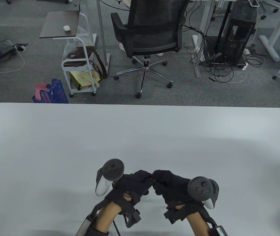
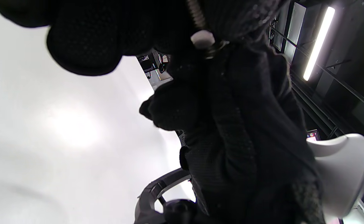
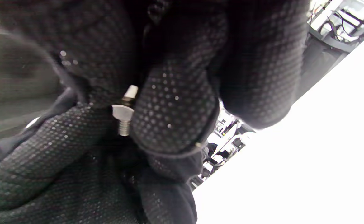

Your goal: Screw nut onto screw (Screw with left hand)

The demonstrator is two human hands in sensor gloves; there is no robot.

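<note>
Threading step under way, judging by nut (image 3: 123, 112) sitting partway along screw (image 3: 125, 127). Left hand (image 1: 132, 183) and right hand (image 1: 170, 184) meeting above table (image 1: 56, 147), fingers pinching both parts. Next: turning with left, holding screw steady.

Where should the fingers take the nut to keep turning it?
By the nut's flat outer edges, pinched from opposite sides across the screw, not its faces. The threaded shaft passes through its middle and pokes out beyond, so only the rim is free between the left hand and right hand.
</note>
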